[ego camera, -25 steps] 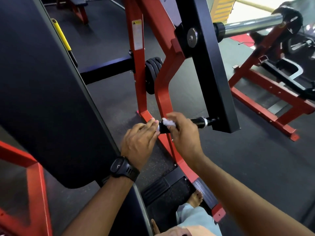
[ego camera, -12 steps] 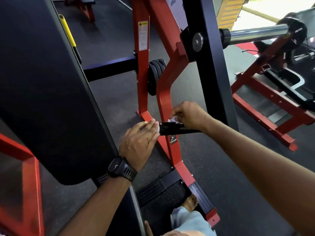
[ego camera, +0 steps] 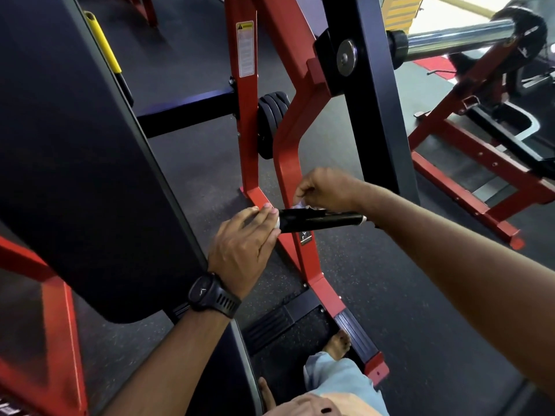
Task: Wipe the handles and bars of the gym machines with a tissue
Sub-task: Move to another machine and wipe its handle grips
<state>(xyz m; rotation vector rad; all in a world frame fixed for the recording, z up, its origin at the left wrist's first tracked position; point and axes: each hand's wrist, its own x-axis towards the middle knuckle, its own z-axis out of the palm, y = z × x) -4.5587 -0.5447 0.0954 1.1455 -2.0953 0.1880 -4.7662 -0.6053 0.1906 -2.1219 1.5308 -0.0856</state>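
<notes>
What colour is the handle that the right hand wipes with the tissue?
The handle under the tissue is black; the head view shows it best.

A second ago our right hand is wrapped over the handle near its free end, with the tissue bunched right at the end cap. Now our right hand (ego camera: 326,189) sits above the handle (ego camera: 318,221), fingers curled down, pinching the tissue (ego camera: 300,206) against the handle's top side, a little farther from the cap. The black grip that our palm covers earlier shows bare below the hand. Our forearm (ego camera: 435,235) now crosses in front of the black upright (ego camera: 369,115), hiding where the handle joins it.
</notes>
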